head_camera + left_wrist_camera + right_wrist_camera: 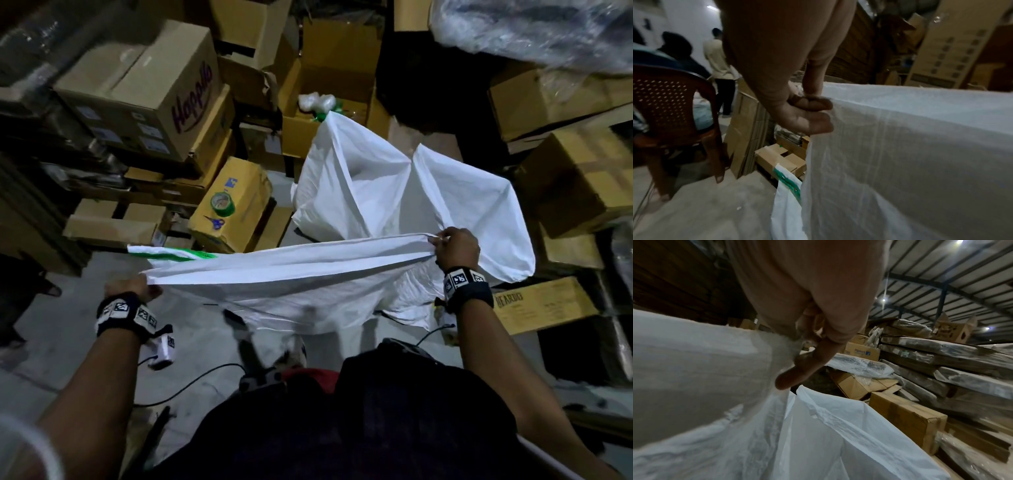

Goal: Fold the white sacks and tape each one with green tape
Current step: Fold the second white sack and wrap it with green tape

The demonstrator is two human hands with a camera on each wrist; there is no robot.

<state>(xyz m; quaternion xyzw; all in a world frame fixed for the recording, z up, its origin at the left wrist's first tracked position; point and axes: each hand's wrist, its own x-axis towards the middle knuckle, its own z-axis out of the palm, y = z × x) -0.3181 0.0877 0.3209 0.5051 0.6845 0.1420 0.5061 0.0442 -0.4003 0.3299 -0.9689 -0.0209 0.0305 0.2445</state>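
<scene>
Head view, concrete floor (68,329), stacked cardboard boxes (144,89)

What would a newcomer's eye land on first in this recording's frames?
First, the big white woven sack stretched taut across the middle, the left hand gripping one end and the right hand the other. Behind it a second white sack stands open on the floor among brown cardboard boxes. To the left, a roll of green tape sits on a yellow carton.
</scene>
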